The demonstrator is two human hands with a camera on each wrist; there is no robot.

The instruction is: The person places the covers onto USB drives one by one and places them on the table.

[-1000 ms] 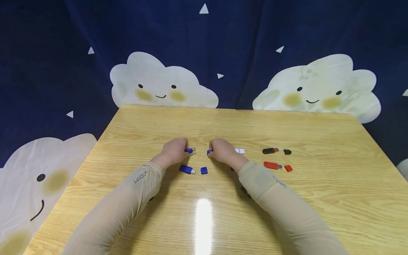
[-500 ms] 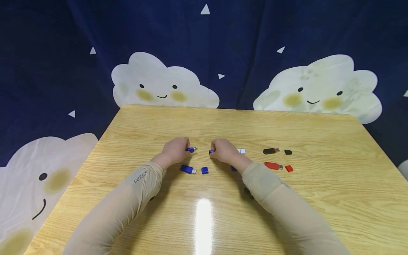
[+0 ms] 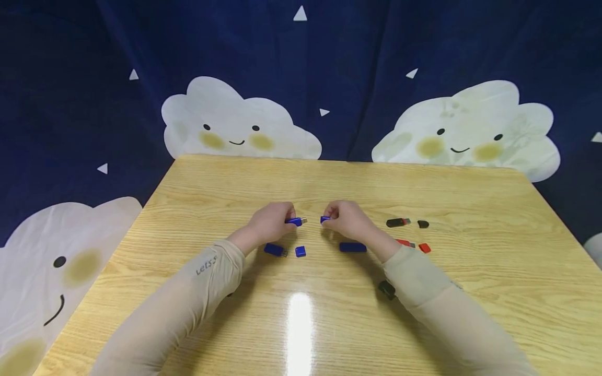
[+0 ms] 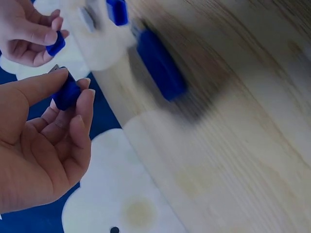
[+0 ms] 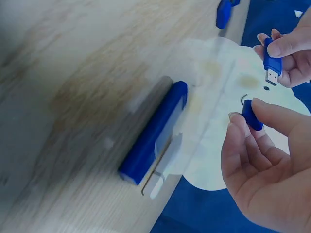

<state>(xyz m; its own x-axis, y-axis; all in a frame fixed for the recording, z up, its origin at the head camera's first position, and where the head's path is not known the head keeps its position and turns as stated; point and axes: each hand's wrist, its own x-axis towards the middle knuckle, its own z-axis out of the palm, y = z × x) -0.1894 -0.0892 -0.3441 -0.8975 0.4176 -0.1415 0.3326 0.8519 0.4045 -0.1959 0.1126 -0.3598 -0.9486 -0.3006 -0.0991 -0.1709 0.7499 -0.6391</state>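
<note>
My left hand (image 3: 271, 223) pinches a blue USB stick (image 3: 293, 221) between thumb and fingers. Its bare metal plug points right, toward the other hand. A small blue cap (image 3: 325, 220) is held by the thumb and fingertips of my right hand (image 3: 352, 220); in the right wrist view this cap (image 5: 251, 115) sits apart from the plug. On the table below the hands lie a second uncapped blue USB stick (image 3: 274, 249) and its loose blue cap (image 3: 300, 251). To their right lies a closed blue USB stick (image 3: 352, 247).
At right are a black USB stick (image 3: 396, 222), a black cap (image 3: 423, 224), a partly covered red USB stick (image 3: 405, 243) and a red cap (image 3: 425, 248). A black object (image 3: 387, 290) lies beside the right sleeve. In the right wrist view, a white stick (image 5: 167, 155) shows behind the closed blue one.
Both hands have shifted right with the USB stick and cap still held apart. The closed blue stick has come into sight, while the white one is now hidden in the head view.
</note>
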